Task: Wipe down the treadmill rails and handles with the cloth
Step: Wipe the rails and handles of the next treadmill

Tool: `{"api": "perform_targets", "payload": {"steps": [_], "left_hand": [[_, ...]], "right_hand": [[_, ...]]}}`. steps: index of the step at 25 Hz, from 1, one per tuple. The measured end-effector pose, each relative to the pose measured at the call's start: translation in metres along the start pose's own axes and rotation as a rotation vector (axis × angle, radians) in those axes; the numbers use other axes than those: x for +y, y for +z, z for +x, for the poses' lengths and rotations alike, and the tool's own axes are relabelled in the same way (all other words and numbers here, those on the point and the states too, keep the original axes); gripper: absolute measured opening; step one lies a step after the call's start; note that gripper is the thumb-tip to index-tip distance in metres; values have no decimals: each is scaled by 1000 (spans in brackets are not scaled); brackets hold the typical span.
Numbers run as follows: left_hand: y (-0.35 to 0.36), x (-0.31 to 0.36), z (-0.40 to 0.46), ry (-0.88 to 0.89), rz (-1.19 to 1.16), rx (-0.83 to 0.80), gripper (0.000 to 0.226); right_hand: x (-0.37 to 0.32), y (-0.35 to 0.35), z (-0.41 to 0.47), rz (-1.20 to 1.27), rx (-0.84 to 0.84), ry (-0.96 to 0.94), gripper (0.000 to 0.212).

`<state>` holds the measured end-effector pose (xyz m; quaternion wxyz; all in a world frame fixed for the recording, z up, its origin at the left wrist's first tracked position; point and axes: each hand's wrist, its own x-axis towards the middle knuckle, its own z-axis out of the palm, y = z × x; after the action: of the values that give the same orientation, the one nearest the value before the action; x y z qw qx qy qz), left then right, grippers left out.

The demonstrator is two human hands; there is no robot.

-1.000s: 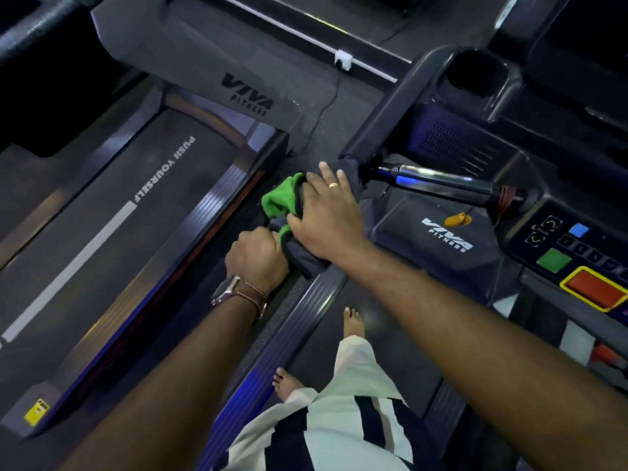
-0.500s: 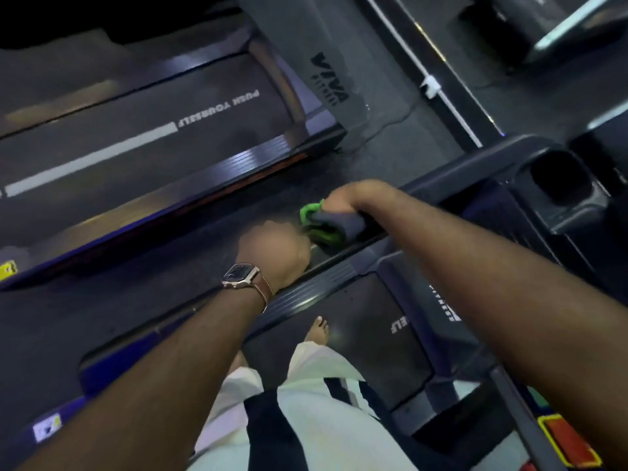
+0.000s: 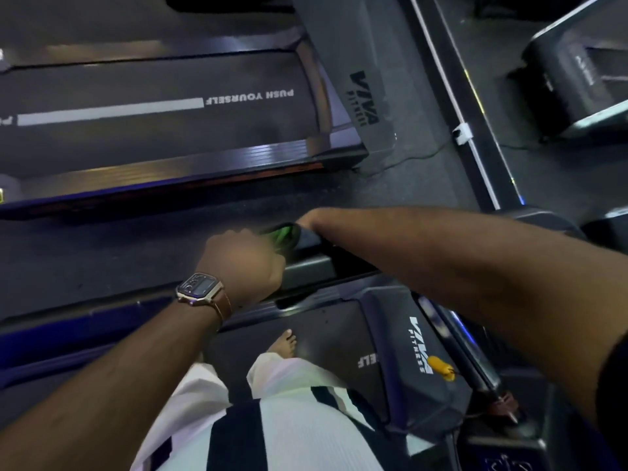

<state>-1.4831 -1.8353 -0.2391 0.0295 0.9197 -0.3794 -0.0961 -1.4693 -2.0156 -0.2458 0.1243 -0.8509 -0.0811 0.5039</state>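
Note:
My right hand [image 3: 311, 217] reaches across and grips a green and dark grey cloth [image 3: 283, 234] against the far side of the treadmill's left handrail [image 3: 312, 271]; its fingers are hidden behind the wrist and cloth. Just beside the cloth, my left hand [image 3: 244, 263], blurred and wearing a watch, is closed in a fist around the near end of the same handrail. The rail is a dark grey bar running right toward the console.
A neighbouring treadmill [image 3: 170, 130] with a "PUSH YOURSELF" belt lies beyond a strip of dark floor. My bare foot [image 3: 283, 345] stands on this treadmill's belt. An orange safety key [image 3: 438, 365] hangs by the motor cover. Another machine [image 3: 577, 79] sits top right.
The view has swung left and down. My right hand slid the cloth from the rail's top over to its far side, and my left fist stayed close beside it.

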Motion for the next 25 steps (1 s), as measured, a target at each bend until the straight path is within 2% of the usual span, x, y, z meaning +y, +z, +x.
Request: {"api": "perform_targets", "payload": {"steps": [3,4,6,7,8,10,11,12,14,15,18,19,20,21,23,24,25], "left_hand": [[3,-1,-3,-46,-33,17,43],[5,-2,-3,-51,-62,28,40],[10,-4,-1,-54,-98,52,37],[12,-4,2,-51,-108,46,38],[14,-5,4,-51,-121,33,39],[21,-11,9,-38,-207,-20,45],[20,-12,12,-15,-301,-58,50],[21,-13,15,27,-403,-101,53],[20,-14,19,92,-563,-237,48],[21,-14,21,95,-600,-290,43],[22,-22,21,39,-613,-321,43],[22,-24,21,46,-593,-321,49],[21,-25,20,85,-587,-338,55],[18,-24,20,114,-613,-363,56],[12,-18,23,60,-662,-469,47],[11,-16,26,52,-631,-533,41],[12,-15,30,10,-686,-582,38]], "right_hand": [[-21,1,-20,189,109,53,21],[-17,1,-25,141,202,93,27],[-15,15,-35,118,486,276,43],[-21,34,-44,113,703,314,45],[-32,55,-49,84,902,312,45],[-34,97,-59,44,1118,189,48],[-21,104,-68,-10,1118,148,50],[-6,102,-70,-14,1136,201,50],[0,92,-66,92,1181,465,44],[-11,88,-64,156,1155,531,43],[-29,116,-56,90,1277,248,50],[-16,122,-69,41,1243,203,53],[5,124,-77,3,1268,273,53],[20,121,-82,42,1309,429,52],[17,115,-78,269,1318,709,53],[2,116,-66,290,1321,683,58],[-11,122,-53,246,1341,580,65]]}}
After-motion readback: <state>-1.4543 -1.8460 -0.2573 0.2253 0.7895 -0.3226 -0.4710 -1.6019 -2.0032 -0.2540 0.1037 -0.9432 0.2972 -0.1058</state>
